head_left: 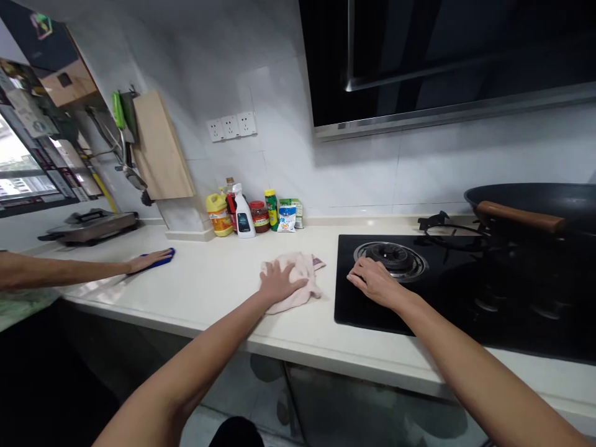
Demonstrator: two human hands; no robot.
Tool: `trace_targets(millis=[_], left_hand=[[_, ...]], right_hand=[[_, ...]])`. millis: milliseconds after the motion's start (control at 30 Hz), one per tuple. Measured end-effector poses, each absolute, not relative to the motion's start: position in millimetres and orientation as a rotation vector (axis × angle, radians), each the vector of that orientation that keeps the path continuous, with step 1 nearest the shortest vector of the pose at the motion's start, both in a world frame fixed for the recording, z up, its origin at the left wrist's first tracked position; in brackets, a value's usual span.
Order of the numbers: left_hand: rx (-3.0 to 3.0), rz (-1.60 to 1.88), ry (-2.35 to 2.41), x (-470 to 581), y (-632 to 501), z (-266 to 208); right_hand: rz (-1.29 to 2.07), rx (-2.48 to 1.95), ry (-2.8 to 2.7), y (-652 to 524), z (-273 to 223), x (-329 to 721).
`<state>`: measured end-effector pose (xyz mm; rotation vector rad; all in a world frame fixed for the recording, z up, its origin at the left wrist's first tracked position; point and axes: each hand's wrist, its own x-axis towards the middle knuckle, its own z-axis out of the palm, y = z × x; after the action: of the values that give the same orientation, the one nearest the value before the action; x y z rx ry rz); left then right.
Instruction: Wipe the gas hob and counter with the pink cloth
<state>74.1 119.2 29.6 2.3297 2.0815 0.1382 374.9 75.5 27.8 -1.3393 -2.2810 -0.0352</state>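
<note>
My left hand (pixel 278 282) presses palm down on a pale pink cloth (pixel 298 298), its fingers spread over it. The cloth lies bunched on the white countertop (pixel 214 273), left of the black gas cooktop (pixel 372 313). Over the cooktop's left part is my right hand (pixel 375 282), fingers bent and held close together, with nothing visible in them. Just behind it sits a round burner (pixel 393 257); whether the hand touches the glass I cannot tell.
At left, a co-worker's hand (pixel 149 261) rests on a blue cloth (pixel 165 257). Bottles, a jar and packets line the wall, among them a white spray bottle (pixel 244 214). A wok (pixel 535 198) stands on the cooktop's right side, under the range hood (pixel 437 118).
</note>
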Motion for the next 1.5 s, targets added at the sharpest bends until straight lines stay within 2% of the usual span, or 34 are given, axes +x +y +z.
trace_targets(millis=[133,267,500,633,800,1000,1267,1500], left_hand=[[2.458,0.162,1.84,134,110,26],[2.513,0.156,1.703,144,74,29],[2.663,0.119,1.4,57,-14,33],[2.573,-0.033,1.594,-2,-21,41],[2.427,-0.072,1.842,-54,20,42],[2.372,0.078,2.216,-56,106,29],[2.292,0.126,2.364,-16,224,30],[2.302,0.166,2.25,75,292,26]], right_hand=[[-0.037,-1.422,-2.284,80,21,383],[0.022,-1.485,-2.27,81,15,391],[0.091,-1.484,-2.245,80,11,395],[0.046,-1.489,-2.237,80,7,392],[0.025,-1.443,-2.248,79,9,385],[-0.063,-1.313,-2.278,69,20,374],[-0.422,-1.165,-2.375,55,40,359],[-0.548,-1.152,-2.438,49,45,354]])
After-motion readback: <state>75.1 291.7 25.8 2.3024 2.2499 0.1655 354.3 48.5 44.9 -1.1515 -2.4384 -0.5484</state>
